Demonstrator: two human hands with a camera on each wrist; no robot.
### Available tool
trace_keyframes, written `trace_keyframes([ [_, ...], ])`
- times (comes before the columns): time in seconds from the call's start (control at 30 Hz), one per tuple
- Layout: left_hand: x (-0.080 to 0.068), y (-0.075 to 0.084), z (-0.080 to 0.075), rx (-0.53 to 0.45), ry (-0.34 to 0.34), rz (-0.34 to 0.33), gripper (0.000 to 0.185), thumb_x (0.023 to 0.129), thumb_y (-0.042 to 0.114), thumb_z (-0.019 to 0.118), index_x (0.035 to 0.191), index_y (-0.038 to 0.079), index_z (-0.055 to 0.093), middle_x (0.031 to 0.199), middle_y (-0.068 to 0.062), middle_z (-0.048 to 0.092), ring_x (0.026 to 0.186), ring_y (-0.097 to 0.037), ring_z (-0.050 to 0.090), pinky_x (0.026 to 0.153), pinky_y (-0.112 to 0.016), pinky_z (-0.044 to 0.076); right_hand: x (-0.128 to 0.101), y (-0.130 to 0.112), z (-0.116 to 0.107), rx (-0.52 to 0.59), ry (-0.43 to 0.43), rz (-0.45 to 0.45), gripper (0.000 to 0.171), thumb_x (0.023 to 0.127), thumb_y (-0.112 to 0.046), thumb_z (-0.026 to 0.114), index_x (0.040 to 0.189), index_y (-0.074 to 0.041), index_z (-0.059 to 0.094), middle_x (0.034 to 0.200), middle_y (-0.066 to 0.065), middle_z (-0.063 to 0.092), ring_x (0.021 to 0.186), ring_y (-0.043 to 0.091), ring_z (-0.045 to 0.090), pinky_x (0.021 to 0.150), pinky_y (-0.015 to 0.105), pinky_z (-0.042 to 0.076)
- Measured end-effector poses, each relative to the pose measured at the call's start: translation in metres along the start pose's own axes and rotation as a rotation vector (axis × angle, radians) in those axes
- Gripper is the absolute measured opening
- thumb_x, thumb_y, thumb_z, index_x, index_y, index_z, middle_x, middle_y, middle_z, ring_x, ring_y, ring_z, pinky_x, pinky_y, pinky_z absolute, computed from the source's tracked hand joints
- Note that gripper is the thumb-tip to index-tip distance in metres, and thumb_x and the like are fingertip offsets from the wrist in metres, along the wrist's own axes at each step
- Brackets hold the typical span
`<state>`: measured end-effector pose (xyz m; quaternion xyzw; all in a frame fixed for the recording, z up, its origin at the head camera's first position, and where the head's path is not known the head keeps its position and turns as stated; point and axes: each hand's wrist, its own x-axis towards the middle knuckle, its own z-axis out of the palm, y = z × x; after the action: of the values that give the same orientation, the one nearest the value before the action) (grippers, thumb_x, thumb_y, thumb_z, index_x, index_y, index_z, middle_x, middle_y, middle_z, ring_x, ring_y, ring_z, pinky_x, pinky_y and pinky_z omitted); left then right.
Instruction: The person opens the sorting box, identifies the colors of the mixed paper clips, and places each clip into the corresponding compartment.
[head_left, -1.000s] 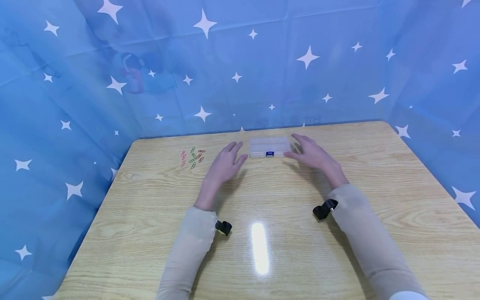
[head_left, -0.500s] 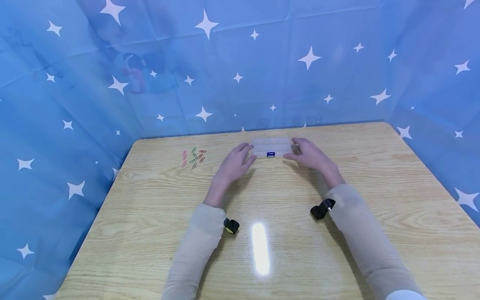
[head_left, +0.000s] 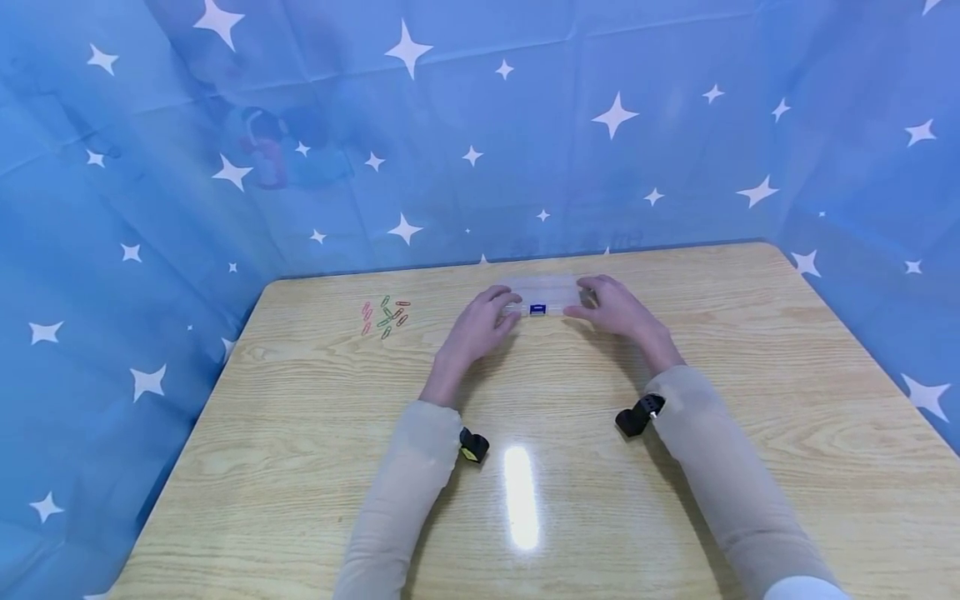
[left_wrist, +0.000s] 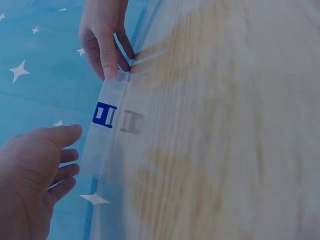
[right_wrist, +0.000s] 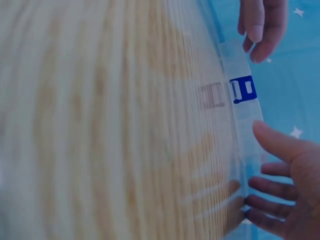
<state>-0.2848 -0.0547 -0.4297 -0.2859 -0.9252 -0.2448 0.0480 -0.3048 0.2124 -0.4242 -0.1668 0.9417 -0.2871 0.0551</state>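
Note:
A flat clear plastic box [head_left: 542,292] with a blue latch [head_left: 537,309] lies near the table's far edge. My left hand [head_left: 501,303] is at its left end with the fingers curled against it. At the right end, my right hand [head_left: 583,302] pinches the box between thumb and fingers. The left wrist view shows the box's front wall [left_wrist: 107,140], my left hand [left_wrist: 70,150] beside it and the right hand [left_wrist: 116,65] on the far end. In the right wrist view the right hand [right_wrist: 257,165] flanks the box [right_wrist: 240,115].
Several coloured paper clips [head_left: 384,314] lie loose on the wooden table [head_left: 525,417], left of the box. A blue star-printed cloth [head_left: 480,133] walls the table at the back and both sides. A light glare [head_left: 519,496] shows near the front.
Both hands have moved in from beside the box onto its two ends, and their fingers have curled. The box has stayed in place.

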Motion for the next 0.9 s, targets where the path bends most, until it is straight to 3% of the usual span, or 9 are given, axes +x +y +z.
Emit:
trace_keyframes([
  [0.3, 0.006, -0.002, 0.008, 0.003, -0.003, 0.004, 0.027, 0.104, 0.018, 0.059, 0.128, 0.008, 0.065, 0.148, -0.012, 0.049, 0.138, -0.025, 0.045, 0.114, -0.035, 0.037, 0.002, 0.001, 0.002, 0.015, 0.004, 0.001, 0.067, 0.098, -0.032, 0.069, 0.145, 0.009, 0.044, 0.135, 0.029, 0.053, 0.124, 0.042, 0.050, 0.106, 0.056, 0.041],
  [0.57, 0.010, -0.003, 0.011, -0.062, -0.025, -0.049, 0.023, 0.103, 0.014, 0.059, 0.125, 0.008, 0.066, 0.153, -0.010, 0.046, 0.145, -0.024, 0.036, 0.116, -0.035, 0.034, 0.003, -0.003, 0.001, 0.044, -0.014, 0.018, 0.066, 0.095, -0.032, 0.072, 0.143, 0.006, 0.048, 0.129, 0.025, 0.058, 0.118, 0.039, 0.055, 0.100, 0.054, 0.045],
  [0.9, 0.018, -0.005, 0.015, -0.113, 0.036, -0.082, 0.011, 0.099, 0.012, 0.067, 0.109, 0.011, 0.071, 0.145, -0.003, 0.057, 0.141, -0.019, 0.043, 0.113, -0.035, 0.038, 0.006, -0.007, 0.000, 0.048, -0.034, 0.029, 0.065, 0.095, -0.029, 0.074, 0.143, 0.005, 0.048, 0.126, 0.023, 0.059, 0.109, 0.034, 0.055, 0.096, 0.052, 0.046],
])
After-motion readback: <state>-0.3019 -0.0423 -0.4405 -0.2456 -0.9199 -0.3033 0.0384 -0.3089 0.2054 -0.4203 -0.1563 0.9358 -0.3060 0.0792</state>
